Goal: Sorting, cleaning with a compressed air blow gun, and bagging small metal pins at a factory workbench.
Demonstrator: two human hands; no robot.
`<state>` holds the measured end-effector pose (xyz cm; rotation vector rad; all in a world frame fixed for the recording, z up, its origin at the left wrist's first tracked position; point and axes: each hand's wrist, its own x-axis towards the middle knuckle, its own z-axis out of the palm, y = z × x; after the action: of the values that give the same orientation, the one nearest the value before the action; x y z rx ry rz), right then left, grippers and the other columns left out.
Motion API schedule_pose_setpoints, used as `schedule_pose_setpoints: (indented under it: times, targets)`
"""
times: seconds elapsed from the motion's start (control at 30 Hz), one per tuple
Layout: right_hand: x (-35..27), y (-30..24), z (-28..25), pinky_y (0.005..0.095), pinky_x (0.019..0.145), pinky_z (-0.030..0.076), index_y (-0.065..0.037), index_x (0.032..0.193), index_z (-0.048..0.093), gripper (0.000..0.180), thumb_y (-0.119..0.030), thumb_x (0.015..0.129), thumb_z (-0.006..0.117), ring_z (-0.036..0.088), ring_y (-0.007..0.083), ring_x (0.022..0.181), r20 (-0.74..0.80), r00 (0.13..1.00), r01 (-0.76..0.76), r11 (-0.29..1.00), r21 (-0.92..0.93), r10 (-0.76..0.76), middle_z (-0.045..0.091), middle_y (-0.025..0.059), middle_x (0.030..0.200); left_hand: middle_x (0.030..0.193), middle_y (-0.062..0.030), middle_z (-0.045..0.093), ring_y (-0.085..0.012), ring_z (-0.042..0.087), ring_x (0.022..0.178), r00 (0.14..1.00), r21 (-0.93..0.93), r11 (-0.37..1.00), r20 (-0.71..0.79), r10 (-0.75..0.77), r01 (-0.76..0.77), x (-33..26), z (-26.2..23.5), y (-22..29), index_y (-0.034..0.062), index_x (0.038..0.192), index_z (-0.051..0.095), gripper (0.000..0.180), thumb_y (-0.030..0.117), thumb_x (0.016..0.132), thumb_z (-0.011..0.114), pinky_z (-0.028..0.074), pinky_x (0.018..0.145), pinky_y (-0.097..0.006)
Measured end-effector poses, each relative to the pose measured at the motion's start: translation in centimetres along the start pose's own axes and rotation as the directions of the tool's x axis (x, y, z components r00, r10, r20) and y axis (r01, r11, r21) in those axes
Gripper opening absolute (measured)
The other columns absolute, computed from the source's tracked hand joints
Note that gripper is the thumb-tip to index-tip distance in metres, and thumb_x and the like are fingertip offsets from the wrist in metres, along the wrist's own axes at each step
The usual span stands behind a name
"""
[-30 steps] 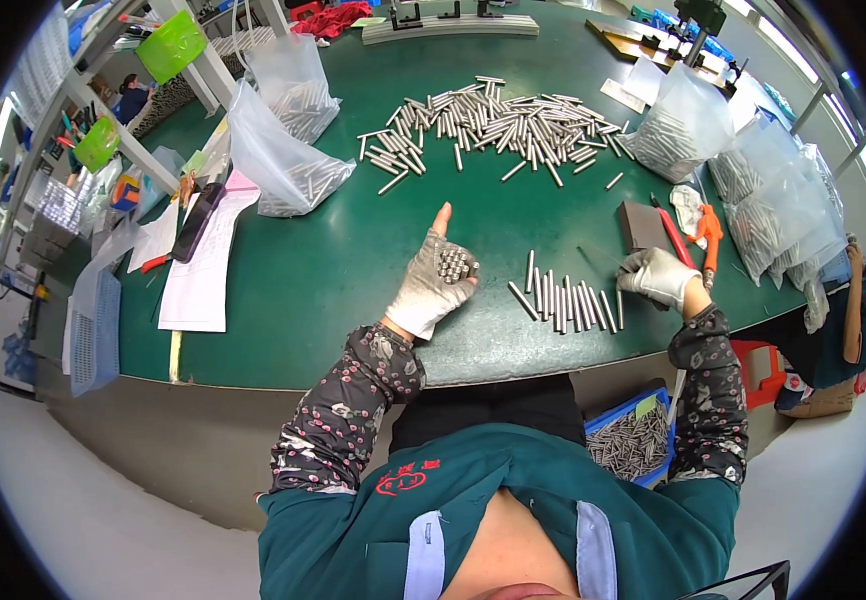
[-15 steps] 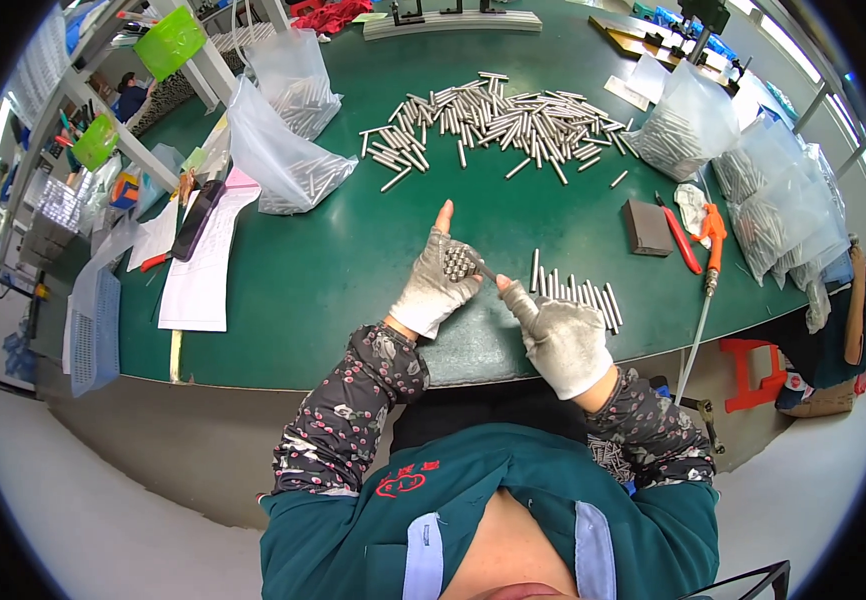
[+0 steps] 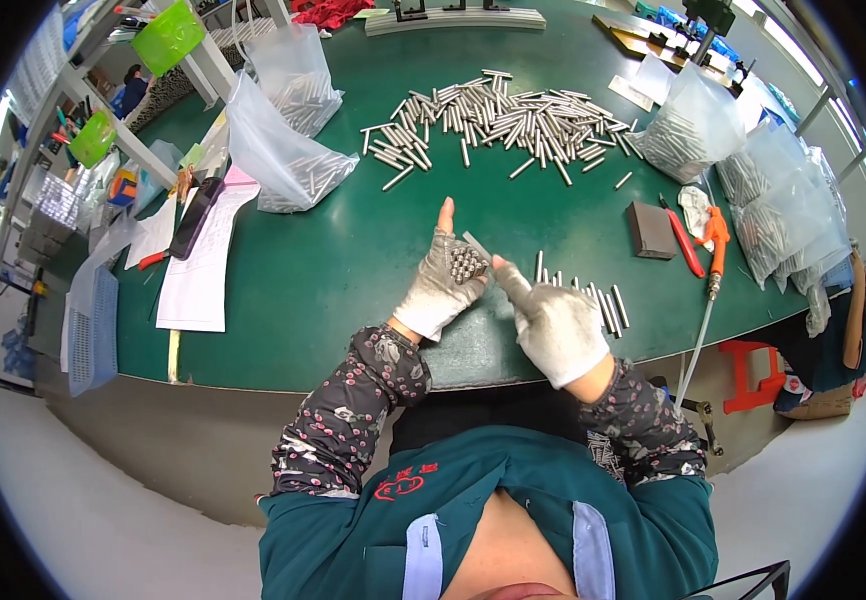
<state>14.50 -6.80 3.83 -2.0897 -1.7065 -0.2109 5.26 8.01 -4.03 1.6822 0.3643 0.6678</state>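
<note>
- The left hand [image 3: 440,285], in a whitish glove at the centre of the frame, has its fingers curled around a bundle of metal pins [image 3: 466,264], ends facing up, with the thumb stretched out toward the top.
- The right hand [image 3: 558,325], gloved too and just right of centre, has its fingers drawn narrow, holding a single pin [image 3: 474,243] at the tips; the underside of this grip is hidden. The pin is tilted and blurred, close beside the bundle.
- A loose row of pins [image 3: 608,308] lies on the green table [image 3: 313,270], just right of the right hand and partly hidden by it.
- A large pile of pins [image 3: 523,125] spreads across the upper middle of the frame.
- Right of centre lie a brown block [image 3: 650,231], a red-handled tool [image 3: 688,250] and an orange air gun [image 3: 716,240].
- Clear bags of pins stand at upper left [image 3: 288,165] and upper right [image 3: 688,125].
</note>
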Motion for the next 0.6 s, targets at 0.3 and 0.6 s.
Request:
schedule_pose_setpoints:
  times: [0.3,0.6]
  targets:
    - [-0.8,0.0,0.9,0.0347,0.047,0.042,-0.014,0.119,0.053,0.051,-0.003,0.070,0.054,0.054,0.0213,0.048,0.013,0.995,0.096,0.995,-0.018,-0.096,0.051,0.0053,0.052,0.079,0.0014,0.052,-0.0069,0.049,0.068,0.987,0.037,0.987,-0.031,0.159,-0.158,0.3,-0.1,-0.1,0.0177,0.141,-0.005,0.107,0.000,0.068,0.072,0.045,0.066,-0.020]
    - [-0.3,1.5,0.0,0.0355,0.047,0.042,-0.019,0.118,0.054,0.048,-0.006,0.072,0.052,0.054,0.0223,0.049,0.056,0.995,0.087,0.993,-0.081,-0.083,0.052,0.0064,0.054,0.080,-0.0005,0.053,-0.0070,0.050,0.069,0.990,0.061,0.988,-0.001,0.144,-0.144,0.2,0.1,0.3,0.0203,0.141,-0.006,0.103,-0.009,0.069,0.063,0.045,0.067,-0.020]
